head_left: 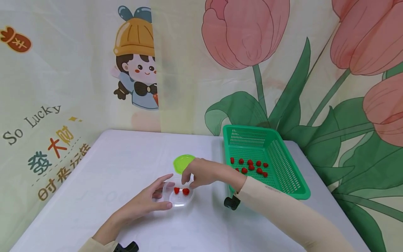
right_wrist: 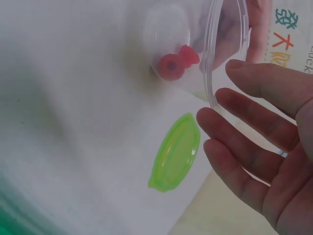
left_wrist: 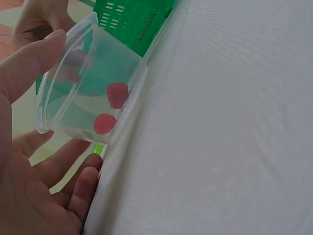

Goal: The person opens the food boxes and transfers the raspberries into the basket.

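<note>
A clear round plastic container stands on the table with two red raspberries inside, one raspberry left of the other raspberry. My left hand holds the container from its left side, thumb at the near rim and fingers round the far side. Over the container's right rim hovers my right hand; in the right wrist view its fingers are loosely bent, with nothing between them. Just behind the container lies a bright green lid, partly covered by the right hand in the head view.
A green perforated plastic basket stands at the back right, with several raspberries spread on its floor. My right forearm passes over its near left corner. White cloth covers the table; a printed curtain hangs behind.
</note>
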`<state>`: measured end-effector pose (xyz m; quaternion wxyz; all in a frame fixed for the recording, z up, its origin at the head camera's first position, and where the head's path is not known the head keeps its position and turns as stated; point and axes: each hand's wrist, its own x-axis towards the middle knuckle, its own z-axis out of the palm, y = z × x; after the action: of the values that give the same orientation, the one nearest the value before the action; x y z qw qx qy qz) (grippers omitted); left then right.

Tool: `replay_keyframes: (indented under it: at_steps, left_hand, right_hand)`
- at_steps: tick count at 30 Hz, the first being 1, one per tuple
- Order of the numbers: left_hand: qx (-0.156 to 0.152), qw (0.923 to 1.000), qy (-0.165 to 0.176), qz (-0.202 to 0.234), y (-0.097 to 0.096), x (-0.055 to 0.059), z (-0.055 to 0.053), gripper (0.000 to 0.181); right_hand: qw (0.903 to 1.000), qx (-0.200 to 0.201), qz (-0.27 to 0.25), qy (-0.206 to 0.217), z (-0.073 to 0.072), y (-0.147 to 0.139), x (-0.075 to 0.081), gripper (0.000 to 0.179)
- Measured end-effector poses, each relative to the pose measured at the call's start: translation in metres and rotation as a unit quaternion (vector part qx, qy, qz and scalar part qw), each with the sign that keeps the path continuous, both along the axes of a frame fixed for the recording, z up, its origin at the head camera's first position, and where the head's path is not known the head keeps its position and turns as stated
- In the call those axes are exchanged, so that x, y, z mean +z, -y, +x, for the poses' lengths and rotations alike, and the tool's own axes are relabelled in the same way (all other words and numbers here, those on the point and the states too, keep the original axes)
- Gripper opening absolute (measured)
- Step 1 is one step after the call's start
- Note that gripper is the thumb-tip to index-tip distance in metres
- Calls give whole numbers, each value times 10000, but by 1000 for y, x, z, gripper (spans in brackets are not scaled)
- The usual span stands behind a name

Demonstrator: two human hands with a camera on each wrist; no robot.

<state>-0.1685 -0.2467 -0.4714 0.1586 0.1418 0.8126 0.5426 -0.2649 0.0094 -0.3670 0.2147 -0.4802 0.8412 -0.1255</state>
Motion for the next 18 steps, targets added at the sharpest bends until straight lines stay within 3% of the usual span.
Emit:
replay_keyframes:
  at_steps: [18]
  left_hand:
    - [76, 9998, 138, -73, 1, -4, -2, 95]
  right_hand:
    - [9953, 406, 852, -207, 1, 24, -8, 30]
